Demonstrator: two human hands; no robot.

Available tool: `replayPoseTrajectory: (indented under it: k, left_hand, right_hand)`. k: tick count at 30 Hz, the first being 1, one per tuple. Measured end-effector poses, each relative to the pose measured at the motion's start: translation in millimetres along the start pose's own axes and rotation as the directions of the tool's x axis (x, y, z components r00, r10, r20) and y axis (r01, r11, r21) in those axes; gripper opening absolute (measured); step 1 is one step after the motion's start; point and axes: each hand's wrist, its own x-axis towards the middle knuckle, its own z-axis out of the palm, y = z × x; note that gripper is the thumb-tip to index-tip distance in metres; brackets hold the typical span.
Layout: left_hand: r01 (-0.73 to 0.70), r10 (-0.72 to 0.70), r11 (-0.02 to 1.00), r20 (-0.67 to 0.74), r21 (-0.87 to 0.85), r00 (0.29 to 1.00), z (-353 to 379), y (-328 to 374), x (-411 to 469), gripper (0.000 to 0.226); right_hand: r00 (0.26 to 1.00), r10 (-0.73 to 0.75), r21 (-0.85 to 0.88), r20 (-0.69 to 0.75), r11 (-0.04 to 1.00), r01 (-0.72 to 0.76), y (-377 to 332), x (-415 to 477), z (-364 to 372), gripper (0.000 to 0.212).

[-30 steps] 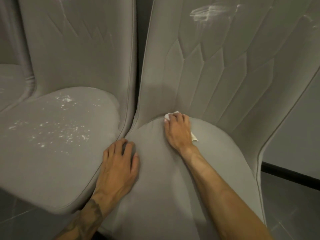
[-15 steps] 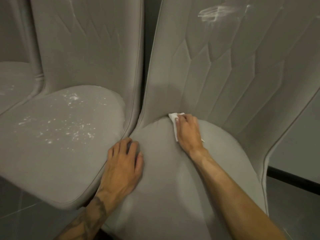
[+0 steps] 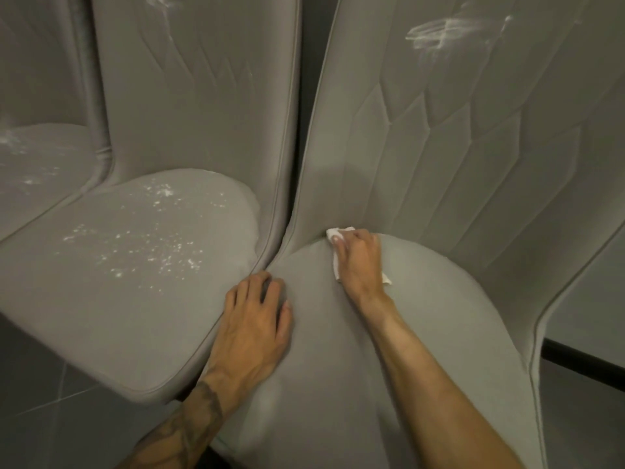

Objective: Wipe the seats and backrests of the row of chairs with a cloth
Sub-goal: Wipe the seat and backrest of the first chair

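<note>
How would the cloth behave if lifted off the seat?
Probably floppy: the cloth crumples and folds under the right hand. Likely very light, being thin and small beside the hand. It should drag rather than slide on the fabric seat.

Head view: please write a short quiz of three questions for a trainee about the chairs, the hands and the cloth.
1. True or false: the right hand holds a white cloth at the back of the right seat.
2. Where does the left hand rest? A: on the floor. B: on the right seat's left edge. C: on a backrest.
3. Fill in: the neighbouring seat bears white ____.
Key: 1 true; 2 B; 3 specks.
</note>
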Motion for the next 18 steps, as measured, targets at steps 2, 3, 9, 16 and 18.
replayPoseTrajectory:
  k: [2,3,9,16,18]
  left_hand:
    - [0.003,-0.003,1.0,0.005,0.0,1.0,0,0,1,0.038]
    - [0.003,-0.003,1.0,0.007,0.0,1.0,1,-1,1,0.038]
    - [-0.002,0.002,1.0,-0.013,-0.012,1.0,4,-3,0,0.036]
    - [0.001,-0.001,1.0,0.006,0.009,1.0,3,-4,0,0.036]
    - [0.002,-0.002,1.0,0.009,0.005,1.0,3,-3,0,0.035]
  right_hand:
    - [0.997,-0.068,0.04,0.045,0.997,0.066,-15,-11,12,0.031]
    - [0.993,-0.1,0.04,0.067,0.994,0.098,-14,-14,12,0.032]
    - [0.999,-0.039,0.003,0.018,0.999,0.039,20,2,-13,0.033]
    - [0.979,-0.172,0.017,0.106,0.985,0.172,-9,-12,7,0.032]
    - [0.972,-0.194,-0.053,0.13,0.978,0.202,12,-4,-10,0.035]
